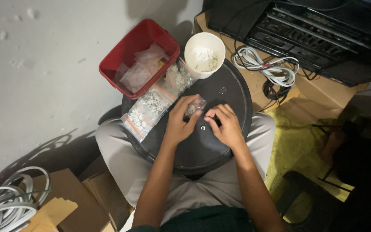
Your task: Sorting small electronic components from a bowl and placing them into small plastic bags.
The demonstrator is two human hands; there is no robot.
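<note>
Left hand (177,122): fingers pinched on a small clear plastic bag (195,105). Right hand (226,126): fingers curled, contents indiscernible. Both rest on the round black tray (232,90).

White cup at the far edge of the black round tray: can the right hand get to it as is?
Probably yes. The white cup stands open-topped at the rim of the black round tray, with bare tray between it and the right hand. Nothing lies across that path; the left hand holds a small clear bag off to the side.

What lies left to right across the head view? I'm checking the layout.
White cable coil → red bin → white cup → white cable bundle → black electronics unit.
</note>
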